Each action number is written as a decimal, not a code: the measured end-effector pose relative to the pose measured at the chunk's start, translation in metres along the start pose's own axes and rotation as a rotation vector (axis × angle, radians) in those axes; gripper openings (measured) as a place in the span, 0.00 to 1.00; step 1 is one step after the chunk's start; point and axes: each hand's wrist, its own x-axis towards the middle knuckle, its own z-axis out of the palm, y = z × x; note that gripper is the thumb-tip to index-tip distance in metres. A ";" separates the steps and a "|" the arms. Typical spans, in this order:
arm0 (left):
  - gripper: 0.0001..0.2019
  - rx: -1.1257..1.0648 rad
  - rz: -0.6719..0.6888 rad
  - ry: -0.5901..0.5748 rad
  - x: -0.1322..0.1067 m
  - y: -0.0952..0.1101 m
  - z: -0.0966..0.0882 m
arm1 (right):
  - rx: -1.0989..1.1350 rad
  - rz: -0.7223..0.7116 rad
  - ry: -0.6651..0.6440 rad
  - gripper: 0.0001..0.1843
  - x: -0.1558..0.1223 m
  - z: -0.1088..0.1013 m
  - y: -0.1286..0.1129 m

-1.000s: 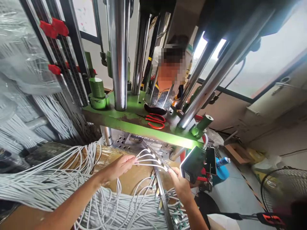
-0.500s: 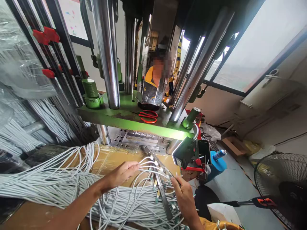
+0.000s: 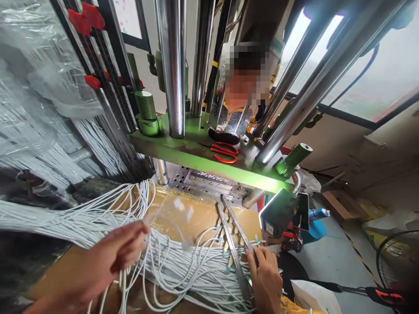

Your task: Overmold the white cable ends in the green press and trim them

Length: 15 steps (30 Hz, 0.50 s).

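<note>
Left hand has swung from mid-frame to lower left, taking the white cables off the metal bar. Fingers curled in, thumb pinching the cables; blur hides exact contact. White plugs trail, smeared, at centre frame above the brown tabletop. Right hand, lower right: thumb and fingers pinching the bar's near end. Second metal bar just left of it, lower end over the cable pile.
</note>
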 end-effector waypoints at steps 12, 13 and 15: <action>0.09 -0.402 0.352 0.758 0.138 0.109 -0.089 | -0.070 -0.117 -0.343 0.09 -0.018 -0.005 -0.024; 0.07 -0.384 0.342 0.772 0.141 0.107 -0.089 | -0.040 -0.090 -0.354 0.10 -0.017 -0.008 -0.025; 0.07 -0.348 0.370 0.780 0.137 0.091 -0.078 | 0.073 -0.008 -0.384 0.13 -0.014 -0.015 -0.025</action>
